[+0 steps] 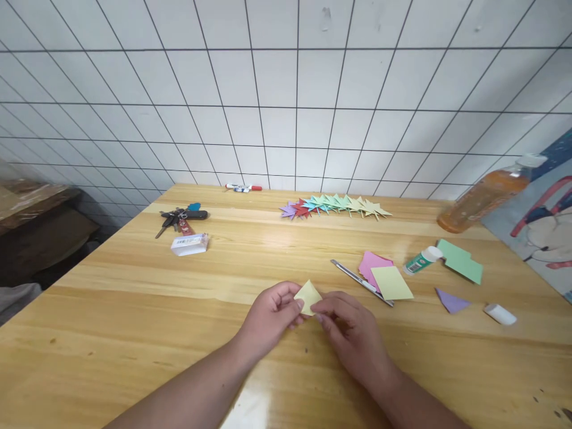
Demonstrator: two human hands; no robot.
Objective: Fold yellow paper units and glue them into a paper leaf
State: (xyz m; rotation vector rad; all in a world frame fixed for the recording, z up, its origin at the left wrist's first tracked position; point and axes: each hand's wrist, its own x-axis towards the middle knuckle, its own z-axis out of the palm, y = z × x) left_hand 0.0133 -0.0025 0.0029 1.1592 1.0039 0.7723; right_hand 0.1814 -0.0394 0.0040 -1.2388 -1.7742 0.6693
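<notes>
"Head view: which step?"
"Likely folding; the next move seemingly calls for careful creasing."
"What's held?"
"A small, pale-yellow paper diamond (pixel 307 294), corner up, above the light wooden bench (pixel 179 333). The left hand (pixel 271 311) pinches it; the right hand (pixel 353 330), fingers narrowed, touches its lower-right edge, grip unclear."

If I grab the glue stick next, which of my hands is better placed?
Probably your right hand: it's nearer the glue stick, which lies forward and to its right. Your left hand is farther away and has its thumb on the small yellow paper, so it could hold that.
</notes>
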